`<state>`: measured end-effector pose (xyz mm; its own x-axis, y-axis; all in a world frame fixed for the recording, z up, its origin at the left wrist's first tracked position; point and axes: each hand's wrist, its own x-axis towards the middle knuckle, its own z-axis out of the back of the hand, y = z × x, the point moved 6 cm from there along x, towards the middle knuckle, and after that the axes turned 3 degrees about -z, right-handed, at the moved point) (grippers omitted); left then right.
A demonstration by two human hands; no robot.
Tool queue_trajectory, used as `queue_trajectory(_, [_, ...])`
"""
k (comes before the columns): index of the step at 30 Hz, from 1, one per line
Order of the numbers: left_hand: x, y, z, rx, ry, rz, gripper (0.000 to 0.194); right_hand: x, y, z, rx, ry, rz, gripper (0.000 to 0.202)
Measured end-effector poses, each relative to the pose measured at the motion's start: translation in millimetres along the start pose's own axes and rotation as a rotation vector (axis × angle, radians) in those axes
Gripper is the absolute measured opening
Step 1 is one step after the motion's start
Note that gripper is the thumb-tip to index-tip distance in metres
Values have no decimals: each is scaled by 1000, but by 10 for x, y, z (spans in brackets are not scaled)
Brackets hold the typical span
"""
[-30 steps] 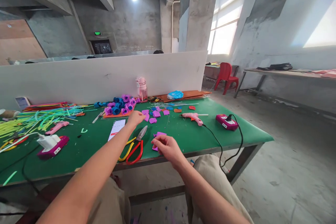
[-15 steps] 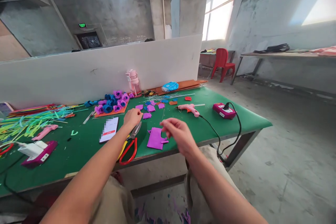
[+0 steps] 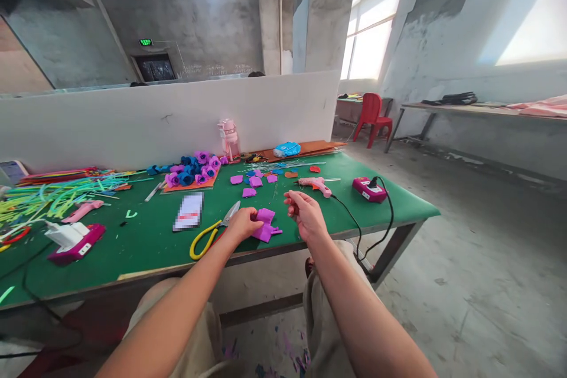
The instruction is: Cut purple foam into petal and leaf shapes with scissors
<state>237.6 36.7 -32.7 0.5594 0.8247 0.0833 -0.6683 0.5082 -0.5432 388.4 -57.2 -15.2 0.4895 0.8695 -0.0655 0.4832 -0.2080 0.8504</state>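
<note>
My left hand (image 3: 243, 225) is closed on the left edge of a purple sheet (image 3: 266, 231), which looks like crepe paper or thin foam and has a notch and a narrow strip at its right side. My right hand (image 3: 305, 212) hovers to the right of the sheet with its fingertips pinched together; whatever they hold, if anything, is too small to make out. Scissors (image 3: 206, 239) with yellow and red handles lie left of the sheet, partly under my left wrist. Beyond the hands lie several cut purple petals (image 3: 249, 192).
A pink glue gun (image 3: 316, 185) is cabled to a purple power socket (image 3: 370, 190) at the right. Purple and blue flowers (image 3: 192, 170) stand behind a phone (image 3: 188, 211). Coloured sticks (image 3: 66, 195), another socket (image 3: 77, 245) and a pink bottle (image 3: 229, 139) are also on the green table (image 3: 150, 248).
My left hand has come down and right from above the scissors and taken hold of the purple sheet, which now looks bent. My right hand has shifted slightly right and up, away from it.
</note>
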Motion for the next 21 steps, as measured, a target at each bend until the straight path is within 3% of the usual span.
queue_trajectory(3, [9,-26,85,-224,20,-32,12,22,-46,-13,-38,23,-24,24])
queue_trajectory(9, [-209,-168,279,-707,190,-141,42,15,-178,-112,-133,133,-93,19])
queue_trajectory(15, [-315,-196,265,-1069,269,-109,47,-195,-363,-408,-137,470,-264,32])
queue_trajectory(17, [-316,-179,251,-1128,266,-83,46,-205,-374,-433,-160,490,-217,35])
queue_trajectory(21, [-293,-129,247,-1151,230,-64,41,-131,-351,-384,-303,410,-48,32])
